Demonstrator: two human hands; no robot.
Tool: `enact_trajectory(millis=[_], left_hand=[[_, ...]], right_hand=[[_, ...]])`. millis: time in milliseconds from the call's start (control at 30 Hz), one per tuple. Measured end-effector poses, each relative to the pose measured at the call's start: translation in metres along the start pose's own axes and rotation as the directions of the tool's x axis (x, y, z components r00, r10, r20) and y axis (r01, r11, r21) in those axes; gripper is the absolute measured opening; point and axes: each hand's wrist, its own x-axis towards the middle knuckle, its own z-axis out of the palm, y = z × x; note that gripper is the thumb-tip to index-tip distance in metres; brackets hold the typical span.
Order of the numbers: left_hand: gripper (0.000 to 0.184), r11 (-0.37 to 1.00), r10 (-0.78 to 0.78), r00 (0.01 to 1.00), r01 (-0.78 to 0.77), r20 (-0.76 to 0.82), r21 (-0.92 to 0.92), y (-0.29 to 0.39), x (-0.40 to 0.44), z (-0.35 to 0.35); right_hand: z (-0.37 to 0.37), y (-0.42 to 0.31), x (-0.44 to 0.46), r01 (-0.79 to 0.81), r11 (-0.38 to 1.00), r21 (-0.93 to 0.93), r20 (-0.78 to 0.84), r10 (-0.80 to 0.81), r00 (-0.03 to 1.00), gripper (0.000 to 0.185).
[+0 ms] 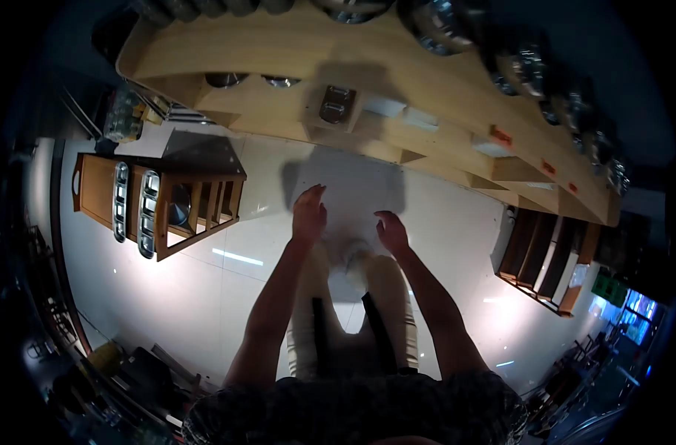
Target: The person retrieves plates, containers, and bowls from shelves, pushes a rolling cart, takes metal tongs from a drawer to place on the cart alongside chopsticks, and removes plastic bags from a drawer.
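Note:
Both my hands hang over the pale tiled floor, in front of a long wooden counter (279, 48). My left hand (309, 211) has its fingers stretched out and holds nothing. To its right, with a gap between them, my right hand (391, 231) is empty too, its fingers apart and slightly curled. Neither hand touches the counter. Nearest ahead of them is a metal fitting (337, 104) on the counter's front, beside several white labels (385, 107).
At the left stands a wooden cart (104, 185) with metal divided trays (149, 215). A wooden shelf unit (542, 256) is at the right. Shiny metal pots (434, 26) line the counter top. A green crate (609, 288) sits at the far right.

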Motion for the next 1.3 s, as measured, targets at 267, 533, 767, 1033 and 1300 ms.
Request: enact_trajectory(millis=[267,533,767,1033,1300], left_hand=[[0.059,0.95,-0.027,0.991,-0.016,0.133,0.313,-0.133,-0.022,0.17],[0.062,0.931,0.04,0.994,-0.075,0.105,0.356,-0.169,0.022,0.221],[0.058,0.917,-0.068,0.995,0.036,0.067,0.398,-0.171,0.025,0.207],[0.064,0.916,-0.07,0.997,0.05,0.037,0.398,-0.175,0.004,0.187],[0.064,0.898,-0.121,0.99,0.079,0.07,0.433,-0.197,-0.001,0.172]], right_hand=[[0.135,0.137,0.129,0.147,0.989,0.008,-0.263,-0.139,0.955,0.02],[0.238,0.189,0.217,0.317,0.948,-0.004,-0.337,-0.3,0.893,0.02],[0.245,0.24,0.281,0.234,0.969,-0.072,-0.239,-0.245,0.94,0.031],[0.189,0.28,0.365,0.074,0.982,-0.176,-0.229,-0.114,0.967,0.054],[0.146,0.284,0.43,-0.024,0.889,-0.457,-0.293,-0.125,0.948,0.06]])
